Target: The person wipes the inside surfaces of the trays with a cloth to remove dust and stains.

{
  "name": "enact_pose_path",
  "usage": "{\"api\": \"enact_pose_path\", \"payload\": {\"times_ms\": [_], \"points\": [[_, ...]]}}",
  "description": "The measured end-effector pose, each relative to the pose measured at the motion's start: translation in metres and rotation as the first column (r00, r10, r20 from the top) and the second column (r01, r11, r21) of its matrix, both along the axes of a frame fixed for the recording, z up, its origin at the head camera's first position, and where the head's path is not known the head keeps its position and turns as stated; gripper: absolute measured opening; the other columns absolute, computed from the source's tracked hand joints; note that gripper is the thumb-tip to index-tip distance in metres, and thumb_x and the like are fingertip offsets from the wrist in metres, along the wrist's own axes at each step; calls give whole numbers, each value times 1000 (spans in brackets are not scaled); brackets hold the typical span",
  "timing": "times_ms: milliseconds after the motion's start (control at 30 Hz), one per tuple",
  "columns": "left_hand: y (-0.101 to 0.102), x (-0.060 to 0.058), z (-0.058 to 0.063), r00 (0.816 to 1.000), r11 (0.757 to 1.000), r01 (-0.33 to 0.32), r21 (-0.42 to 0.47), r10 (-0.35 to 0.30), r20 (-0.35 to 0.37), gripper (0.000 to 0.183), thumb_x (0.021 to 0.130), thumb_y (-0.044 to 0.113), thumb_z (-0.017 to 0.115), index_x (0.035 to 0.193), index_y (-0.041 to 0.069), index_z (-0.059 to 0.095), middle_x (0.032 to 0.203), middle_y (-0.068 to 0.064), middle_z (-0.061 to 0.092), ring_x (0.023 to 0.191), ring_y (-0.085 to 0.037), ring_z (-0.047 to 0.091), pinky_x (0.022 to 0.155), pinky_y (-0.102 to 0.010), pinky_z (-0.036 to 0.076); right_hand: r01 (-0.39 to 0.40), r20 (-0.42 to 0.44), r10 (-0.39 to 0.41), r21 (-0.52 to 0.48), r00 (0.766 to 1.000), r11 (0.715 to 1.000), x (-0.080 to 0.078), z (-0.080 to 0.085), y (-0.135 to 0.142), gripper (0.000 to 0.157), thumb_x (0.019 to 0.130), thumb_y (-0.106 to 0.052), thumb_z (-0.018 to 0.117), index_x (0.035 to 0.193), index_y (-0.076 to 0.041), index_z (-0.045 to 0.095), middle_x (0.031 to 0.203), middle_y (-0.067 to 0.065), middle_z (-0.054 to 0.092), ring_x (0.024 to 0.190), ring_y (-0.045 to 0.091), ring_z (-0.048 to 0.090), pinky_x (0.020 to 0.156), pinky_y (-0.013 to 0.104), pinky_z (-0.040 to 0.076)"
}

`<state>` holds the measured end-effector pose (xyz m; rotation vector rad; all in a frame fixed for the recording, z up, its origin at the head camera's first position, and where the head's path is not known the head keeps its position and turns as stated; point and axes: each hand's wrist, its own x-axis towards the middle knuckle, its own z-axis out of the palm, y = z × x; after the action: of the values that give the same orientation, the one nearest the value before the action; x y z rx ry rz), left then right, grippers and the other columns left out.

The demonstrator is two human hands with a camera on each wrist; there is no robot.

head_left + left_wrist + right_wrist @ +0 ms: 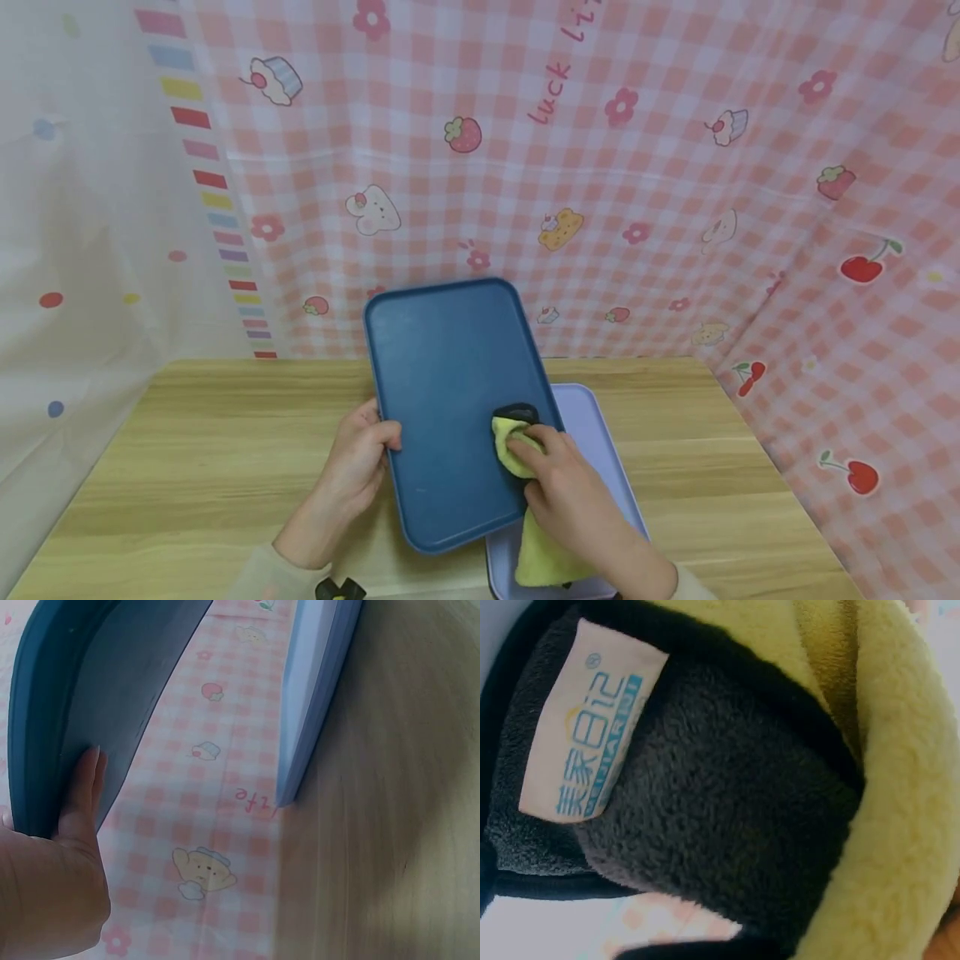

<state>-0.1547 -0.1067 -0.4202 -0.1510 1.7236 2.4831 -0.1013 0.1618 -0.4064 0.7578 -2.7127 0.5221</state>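
Observation:
A dark blue rectangular tray (450, 367) with a raised rim is held up at a tilt over the table. My left hand (358, 454) grips its left edge, thumb over the rim and fingers behind; the left wrist view shows this hand (52, 892) on the tray's underside. Bunched in my right hand (573, 496) is a yellow and dark grey cleaning cloth (551, 554), pressed against the right part of the tray's face. Its loose yellow end hangs below the tray. Close up, the cloth (727, 787) looks fluffy and carries a white label (592, 727).
Under the blue tray and to its right, a lavender tray (600, 442) lies on the wooden table (232, 467), partly covered. A small black object (341, 589) sits at the front edge. Pink checked cloth (420, 200) hangs behind the table and along the right.

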Motion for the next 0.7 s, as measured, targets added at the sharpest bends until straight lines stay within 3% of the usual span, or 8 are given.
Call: {"api": "enact_pose_path", "payload": {"times_ms": [167,300,533,700], "points": [[1,0,0,1000,1000,-4,19,4,-6,62,63,-16,43,124,-17,57,102,-9,73,83,-15,67,68,-26,55,39,20,-38,-29,999,999,-6,1,12,49,81,12,68,128,-1,71,129,20,62,118,38,59,93,48,55],[0,0,0,1000,1000,-4,26,4,-16,62,63,-16,43,123,-17,57,99,-8,73,81,-15,67,67,-25,55,16,44,-15,-31,999,999,-7,4,12,50,81,12,68,129,-1,70,128,20,62,117,38,59,94,49,54],[-1,1,0,1000,1000,3,25,-2,-24,65,63,-15,43,126,-18,57,106,-11,73,85,-16,68,70,-27,56,-134,7,134,17,991,991,-2,3,-4,53,78,13,71,128,-6,70,128,16,61,112,31,59,87,42,57],[0,2,0,1000,1000,-9,19,9,-21,60,63,-15,44,121,-17,59,105,-10,73,85,-14,68,68,-25,54,-286,-35,287,46,957,957,5,1,-26,55,76,12,70,127,-9,70,129,12,61,110,26,58,84,35,57]]}}
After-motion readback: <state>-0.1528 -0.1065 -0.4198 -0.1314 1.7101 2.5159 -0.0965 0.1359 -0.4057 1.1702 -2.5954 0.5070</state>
